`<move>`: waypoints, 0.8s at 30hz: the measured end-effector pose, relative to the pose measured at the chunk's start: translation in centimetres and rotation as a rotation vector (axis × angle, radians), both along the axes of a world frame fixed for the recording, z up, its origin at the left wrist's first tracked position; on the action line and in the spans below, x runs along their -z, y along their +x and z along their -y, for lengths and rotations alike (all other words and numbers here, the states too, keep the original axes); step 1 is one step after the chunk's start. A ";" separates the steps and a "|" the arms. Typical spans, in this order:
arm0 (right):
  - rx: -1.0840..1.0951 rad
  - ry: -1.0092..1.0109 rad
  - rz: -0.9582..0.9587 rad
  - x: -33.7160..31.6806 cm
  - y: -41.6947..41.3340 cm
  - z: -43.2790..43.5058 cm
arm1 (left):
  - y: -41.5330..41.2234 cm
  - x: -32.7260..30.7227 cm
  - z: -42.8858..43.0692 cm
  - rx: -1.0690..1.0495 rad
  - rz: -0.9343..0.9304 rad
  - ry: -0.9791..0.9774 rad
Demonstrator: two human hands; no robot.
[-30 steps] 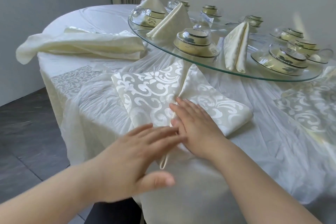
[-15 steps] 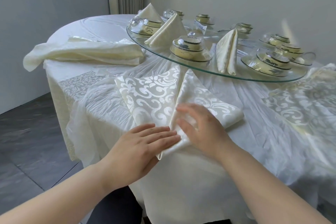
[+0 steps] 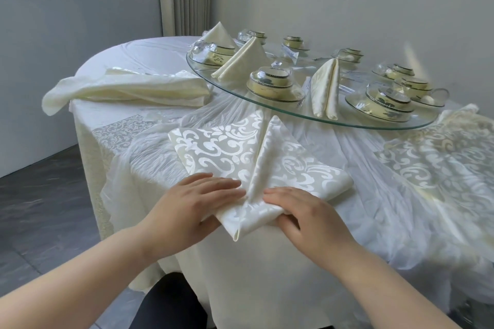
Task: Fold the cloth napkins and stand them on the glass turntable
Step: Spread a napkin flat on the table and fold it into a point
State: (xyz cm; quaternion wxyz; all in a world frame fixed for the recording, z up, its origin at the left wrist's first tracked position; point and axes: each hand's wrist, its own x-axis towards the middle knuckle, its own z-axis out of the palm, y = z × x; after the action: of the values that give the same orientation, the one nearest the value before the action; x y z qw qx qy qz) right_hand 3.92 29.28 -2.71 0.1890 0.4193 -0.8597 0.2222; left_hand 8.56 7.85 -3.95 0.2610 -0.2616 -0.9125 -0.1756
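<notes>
Right at the near edge of the table [image 3: 160, 56] sits the napkin [image 3: 240, 157], part folded with a ridge up its middle and one corner hanging off. Left hand [image 3: 197, 203] lies flat-fingered on it left of the ridge. Its thumb tip vanishes at the cloth edge, so can't tell if it's pinching. Right hand [image 3: 307, 214] pinches the right flap, thumb tucked under. Behind, the turntable [image 3: 267, 104] carries three standing napkins [image 3: 326, 91] among wrapped bowls [image 3: 272, 83], far side kinda blurry. Spare cloths [image 3: 128, 88] lie left.
</notes>
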 end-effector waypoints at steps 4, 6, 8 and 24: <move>0.025 -0.019 0.021 0.0 -0.4 -0.2 | -0.6 -0.9 0.2 0.000 0.030 0.008; 0.027 -0.045 0.050 0.1 -0.4 -0.3 | -1.1 -0.9 0.2 -0.011 0.022 -0.041; 0.042 -0.085 0.124 -0.2 -0.2 -0.5 | -1.5 -1.0 0.5 -0.056 0.024 -0.066; 0.103 -0.347 0.383 -13.3 1.8 -1.9 | 0.8 -13.5 -0.1 -0.081 0.322 0.308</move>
State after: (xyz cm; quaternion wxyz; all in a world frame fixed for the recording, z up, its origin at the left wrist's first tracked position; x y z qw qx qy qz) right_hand 5.68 31.14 10.55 0.1029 0.2863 -0.8491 0.4317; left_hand 9.34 7.97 9.58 0.1556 -0.1505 -0.9145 -0.3417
